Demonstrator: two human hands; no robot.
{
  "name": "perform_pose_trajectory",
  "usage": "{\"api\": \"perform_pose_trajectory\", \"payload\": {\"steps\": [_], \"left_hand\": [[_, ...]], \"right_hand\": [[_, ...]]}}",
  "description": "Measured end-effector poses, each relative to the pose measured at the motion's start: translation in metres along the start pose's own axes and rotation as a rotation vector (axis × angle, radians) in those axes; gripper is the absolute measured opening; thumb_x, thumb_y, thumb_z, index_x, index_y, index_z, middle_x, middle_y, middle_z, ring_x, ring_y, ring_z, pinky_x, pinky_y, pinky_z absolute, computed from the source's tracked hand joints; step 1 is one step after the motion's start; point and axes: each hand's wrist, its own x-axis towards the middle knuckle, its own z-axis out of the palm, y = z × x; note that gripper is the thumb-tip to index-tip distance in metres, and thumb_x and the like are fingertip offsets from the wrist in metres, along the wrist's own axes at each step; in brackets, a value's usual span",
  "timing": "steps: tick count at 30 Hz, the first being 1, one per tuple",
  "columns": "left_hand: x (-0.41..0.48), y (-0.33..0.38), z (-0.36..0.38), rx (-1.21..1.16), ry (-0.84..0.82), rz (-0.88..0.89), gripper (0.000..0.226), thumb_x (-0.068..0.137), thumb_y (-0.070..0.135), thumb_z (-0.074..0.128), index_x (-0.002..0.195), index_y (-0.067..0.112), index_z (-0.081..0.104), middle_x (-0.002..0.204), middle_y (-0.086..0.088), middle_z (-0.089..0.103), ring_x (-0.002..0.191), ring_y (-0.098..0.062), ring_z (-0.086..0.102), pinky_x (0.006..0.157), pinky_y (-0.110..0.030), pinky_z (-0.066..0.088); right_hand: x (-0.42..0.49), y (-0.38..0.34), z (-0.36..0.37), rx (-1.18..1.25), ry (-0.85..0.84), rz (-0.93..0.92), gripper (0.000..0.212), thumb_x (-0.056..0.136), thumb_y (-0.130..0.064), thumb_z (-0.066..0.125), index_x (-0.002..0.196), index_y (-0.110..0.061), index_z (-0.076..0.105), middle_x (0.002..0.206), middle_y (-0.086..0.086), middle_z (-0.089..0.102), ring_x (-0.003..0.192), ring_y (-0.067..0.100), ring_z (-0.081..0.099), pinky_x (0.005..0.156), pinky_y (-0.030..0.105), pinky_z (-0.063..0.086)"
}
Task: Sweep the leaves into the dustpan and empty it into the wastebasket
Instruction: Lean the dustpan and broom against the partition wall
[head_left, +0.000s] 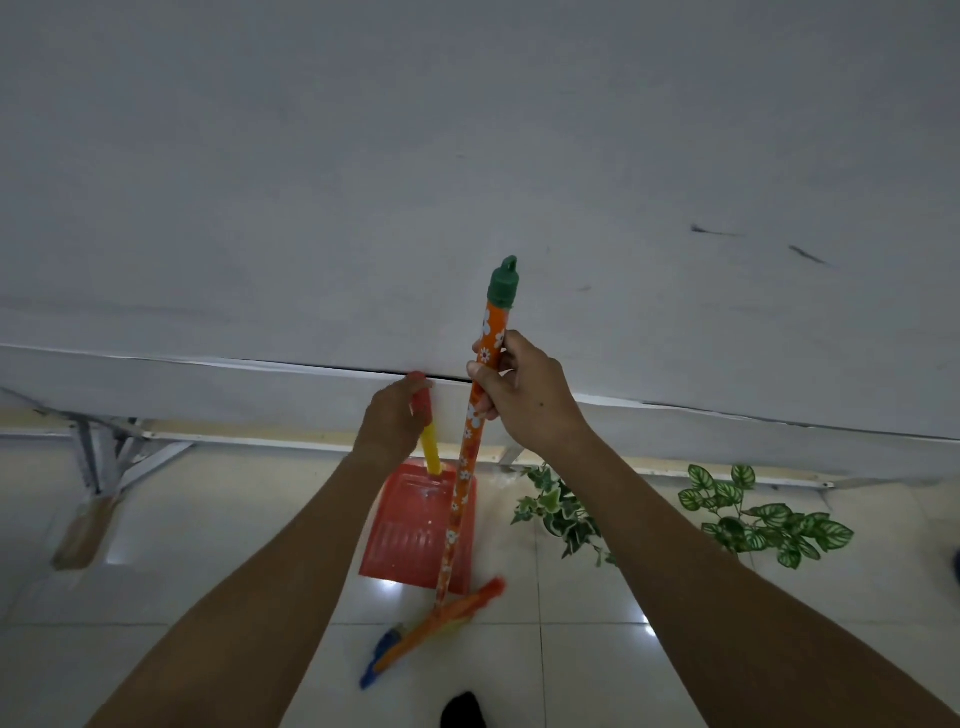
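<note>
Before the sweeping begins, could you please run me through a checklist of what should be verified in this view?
1. Right hand has a closed grip on the broom handle, below its green cap: ok.
2. Left hand grips the dustpan by the top of its yellow handle: ok.
3. Dustpan lies open and free of leaves: ok.
4. Broom head is down at the floor tiles in front of the dustpan: ok.
5. Leaves lie in view on the floor, to the right of the dustpan and apart from it: ok.
6. Wastebasket located for emptying: cannot tell, none in view.
</note>
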Motion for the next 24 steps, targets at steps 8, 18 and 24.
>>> {"api": "perform_pose_trajectory", "payload": {"steps": [8,18,24], "left_hand": [[-0.070,0.006,0.012,-0.238,-0.444,-0.067,0.043,0.086,0.013,0.064,0.127,0.021,0.052,0.117,0.003,0.063,0.106,-0.015,0.062,0.089,-0.025,0.053],[-0.057,0.008,-0.020,-0.230,-0.147,-0.001,0.017,0.090,0.016,0.063,0.106,0.010,0.064,0.090,0.000,0.069,0.078,-0.014,0.066,0.079,-0.026,0.055],[-0.038,0.003,-0.029,-0.169,-0.085,-0.028,0.020,0.094,0.016,0.057,0.103,0.009,0.072,0.096,-0.007,0.074,0.080,-0.016,0.065,0.068,-0.009,0.045]], "right_hand": [[-0.010,-0.025,0.005,-0.004,0.010,-0.041,0.010,0.096,-0.027,0.057,0.098,-0.017,0.056,0.080,0.001,0.065,0.063,0.014,0.066,0.077,0.039,0.061],[0.002,-0.059,0.018,-0.036,0.036,-0.092,0.025,0.096,-0.034,0.054,0.110,-0.013,0.056,0.093,-0.002,0.060,0.090,0.024,0.068,0.087,0.044,0.058],[0.018,-0.066,0.031,-0.063,-0.009,-0.067,0.025,0.097,-0.032,0.053,0.112,-0.012,0.053,0.097,-0.001,0.058,0.094,0.029,0.068,0.089,0.046,0.056]]}}
